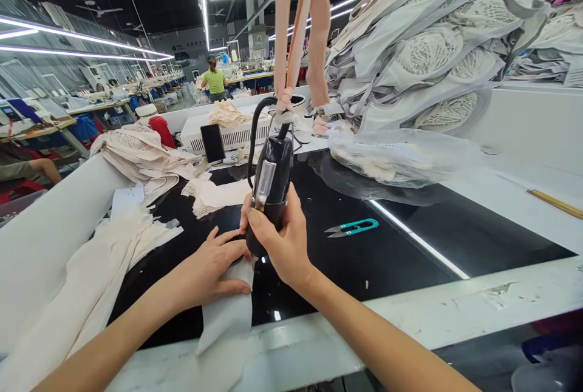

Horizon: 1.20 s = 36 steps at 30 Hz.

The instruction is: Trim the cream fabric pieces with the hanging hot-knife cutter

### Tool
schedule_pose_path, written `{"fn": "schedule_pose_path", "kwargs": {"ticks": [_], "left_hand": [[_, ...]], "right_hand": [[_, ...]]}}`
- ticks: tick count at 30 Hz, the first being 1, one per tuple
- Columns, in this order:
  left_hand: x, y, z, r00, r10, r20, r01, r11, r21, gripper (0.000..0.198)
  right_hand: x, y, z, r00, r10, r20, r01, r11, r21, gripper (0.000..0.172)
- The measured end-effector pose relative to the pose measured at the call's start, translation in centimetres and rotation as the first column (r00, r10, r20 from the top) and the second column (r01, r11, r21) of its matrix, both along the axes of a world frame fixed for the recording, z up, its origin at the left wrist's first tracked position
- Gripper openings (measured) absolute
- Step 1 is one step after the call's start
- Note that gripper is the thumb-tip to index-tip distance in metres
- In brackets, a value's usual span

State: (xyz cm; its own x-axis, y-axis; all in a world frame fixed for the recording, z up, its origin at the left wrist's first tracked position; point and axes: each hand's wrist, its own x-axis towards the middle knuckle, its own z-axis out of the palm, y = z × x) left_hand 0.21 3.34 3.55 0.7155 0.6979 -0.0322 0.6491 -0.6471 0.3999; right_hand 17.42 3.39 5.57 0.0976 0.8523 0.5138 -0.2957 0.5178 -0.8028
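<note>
My right hand (286, 240) is wrapped round a black corded electric hand trimmer (272, 170), held nearly upright over the table. Its lower end meets the work but is partly hidden, so the working edge does not show. Pink fabric strips (296, 28) are knotted at its top, where the cord loops. Lying flat, my left hand (216, 267) rests with fingers spread on a pale fabric strip (228, 313), close beside the trimmer's base. This strip hangs over the table's front edge. To the right lie teal thread snips (357, 227).
Pale fabric pieces (109, 258) lie at left, and a folded beige pile (146, 158) behind them. A tall stack of grey cut pieces (428, 52) rises at back right, behind a clear plastic bag (401, 152). A phone (212, 143) leans at the back. A person (214, 81) stands far off.
</note>
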Motion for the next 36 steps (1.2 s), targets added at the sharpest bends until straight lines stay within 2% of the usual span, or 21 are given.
{"fn": "schedule_pose_path", "kwargs": {"ticks": [8,12,16,23,26,28,32,34,36], "left_hand": [[-0.2,0.3,-0.8,1.0,-0.008,0.011,0.008,0.999,0.037,0.064],[-0.2,0.3,-0.7,1.0,-0.015,0.015,0.014,1.0,0.027,0.058],[-0.2,0.2,-0.4,1.0,-0.009,0.021,0.008,1.0,0.011,0.057],[0.1,0.4,0.0,1.0,-0.017,-0.001,0.017,1.0,-0.02,0.076],[-0.2,-0.1,-0.2,0.999,-0.044,-0.013,0.045,0.997,0.064,0.08],[-0.4,-1.2,-0.5,1.0,-0.009,-0.008,0.01,0.985,0.171,0.073],[-0.8,-4.8,-1.4,0.986,0.165,0.014,-0.159,0.92,0.357,0.03],[-0.9,-6.3,-2.0,0.983,0.185,-0.004,-0.17,0.911,0.375,0.02],[-1.2,-7.0,-2.5,0.985,0.172,-0.007,-0.157,0.914,0.374,0.02]], "right_hand": [[0.0,-1.0,-0.4,0.997,0.076,-0.019,-0.076,0.997,0.012,0.032],[0.0,-1.0,-0.4,0.999,0.044,0.007,-0.044,0.999,0.008,0.027],[0.0,-1.0,-0.3,0.997,0.07,-0.011,-0.07,0.997,0.014,0.027],[-0.1,-1.5,-0.4,0.994,0.104,-0.015,-0.103,0.994,0.037,0.03],[0.0,-1.5,-0.4,0.997,0.079,-0.005,-0.079,0.997,0.012,0.026],[0.1,-1.5,-0.3,0.996,0.086,-0.024,-0.086,0.996,-0.005,0.024],[0.5,-1.3,0.1,0.991,0.114,-0.076,-0.113,0.993,0.027,0.023],[0.6,-1.2,0.2,0.99,0.114,-0.078,-0.111,0.993,0.043,0.025],[0.7,-1.1,0.2,0.991,0.111,-0.077,-0.108,0.993,0.042,0.026]]}}
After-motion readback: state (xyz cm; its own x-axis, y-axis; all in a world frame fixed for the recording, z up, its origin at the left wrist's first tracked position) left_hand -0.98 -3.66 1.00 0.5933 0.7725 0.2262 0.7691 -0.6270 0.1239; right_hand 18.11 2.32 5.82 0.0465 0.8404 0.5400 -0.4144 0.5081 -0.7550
